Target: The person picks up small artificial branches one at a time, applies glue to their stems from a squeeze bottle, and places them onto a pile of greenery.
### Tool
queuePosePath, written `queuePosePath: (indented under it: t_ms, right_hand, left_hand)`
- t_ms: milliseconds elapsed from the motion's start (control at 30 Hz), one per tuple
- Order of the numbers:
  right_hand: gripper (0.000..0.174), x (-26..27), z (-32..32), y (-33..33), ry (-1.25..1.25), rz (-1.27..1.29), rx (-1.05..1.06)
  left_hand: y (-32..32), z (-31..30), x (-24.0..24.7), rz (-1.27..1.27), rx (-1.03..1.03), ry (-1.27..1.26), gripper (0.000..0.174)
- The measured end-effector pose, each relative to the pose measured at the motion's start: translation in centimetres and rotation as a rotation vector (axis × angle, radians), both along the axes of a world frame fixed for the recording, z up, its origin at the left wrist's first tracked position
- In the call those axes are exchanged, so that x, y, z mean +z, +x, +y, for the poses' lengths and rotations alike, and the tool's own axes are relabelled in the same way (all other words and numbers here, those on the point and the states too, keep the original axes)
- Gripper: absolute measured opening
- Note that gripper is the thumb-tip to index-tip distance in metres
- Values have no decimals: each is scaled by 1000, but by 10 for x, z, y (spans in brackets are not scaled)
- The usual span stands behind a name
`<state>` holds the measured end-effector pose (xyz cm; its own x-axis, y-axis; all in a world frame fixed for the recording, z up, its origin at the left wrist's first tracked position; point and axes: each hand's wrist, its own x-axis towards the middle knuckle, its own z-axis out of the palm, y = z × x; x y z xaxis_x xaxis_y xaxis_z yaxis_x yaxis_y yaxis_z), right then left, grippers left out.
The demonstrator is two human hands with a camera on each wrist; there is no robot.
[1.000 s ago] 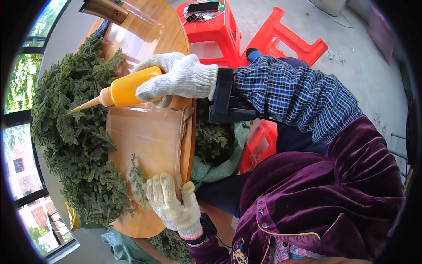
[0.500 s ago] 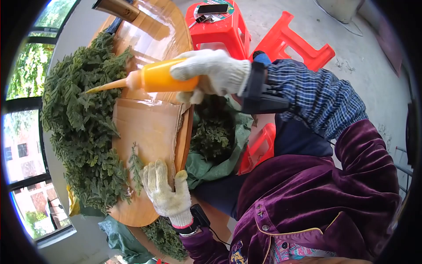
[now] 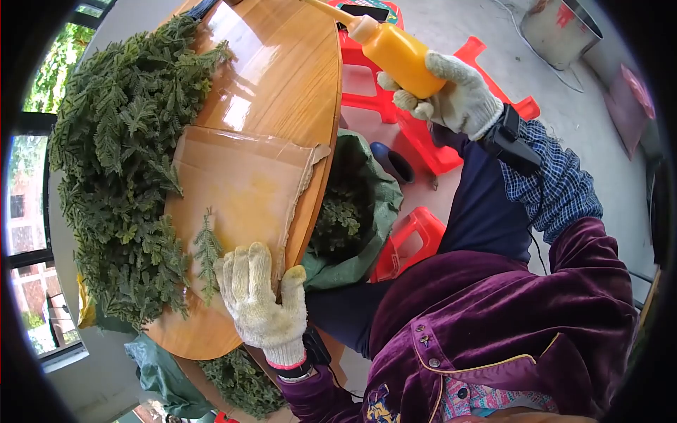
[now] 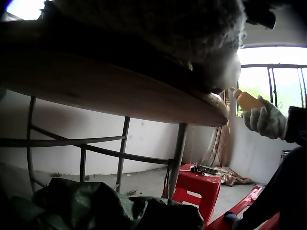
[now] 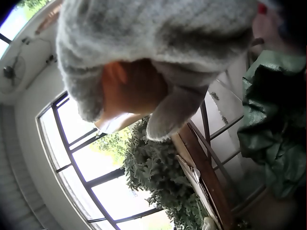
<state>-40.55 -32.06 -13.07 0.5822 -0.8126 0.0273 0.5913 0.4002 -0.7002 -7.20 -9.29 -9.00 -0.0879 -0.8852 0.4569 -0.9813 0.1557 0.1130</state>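
My right hand (image 3: 462, 99), in a white knit glove, grips a yellow squeeze bottle (image 3: 403, 60) with a long tapered nozzle. It is raised beyond the table edge, over the red stools, with the nozzle pointing away toward the upper left of the head view. In the right wrist view the gloved fingers wrap round the bottle (image 5: 134, 86). My gloved left hand (image 3: 261, 303) lies with fingers straight on the near part of a cardboard sheet (image 3: 240, 166). Just beside its fingertips lies a small green sprig (image 3: 207, 250).
A big heap of green fir-like branches (image 3: 123, 162) covers the window side of the wooden table (image 3: 282, 63). Below the table edge, a green sack (image 3: 374, 190) holds more greenery. Red plastic stools (image 3: 416, 240) and a metal bucket (image 3: 560, 32) stand on the floor.
My right hand has carried the yellow bottle away from over the table and branches to the right, past the table edge, and its nozzle has tilted upward. The left hand stays by the sprig.
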Motion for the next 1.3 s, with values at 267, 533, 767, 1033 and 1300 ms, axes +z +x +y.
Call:
queuePosePath:
  t_ms: [267,533,767,1033,1300]
  right_hand:
    - [76,32,9,33,-124,189,64]
    - [84,69,23,79,-308,431,71]
    - [80,67,10,104,-366,538,115]
    - [71,70,18,122,-540,575,216]
    - [69,86,12,122,-826,700,303]
  left_hand:
    - [-3,-12,3,-9,-26,-34,49]
    - [5,23,11,147,91,-185,38]
    - [45,24,14,190,462,-329,45]
    - [72,28,3,227,284,-72,48]
    - [87,27,13,157,243,1,52]
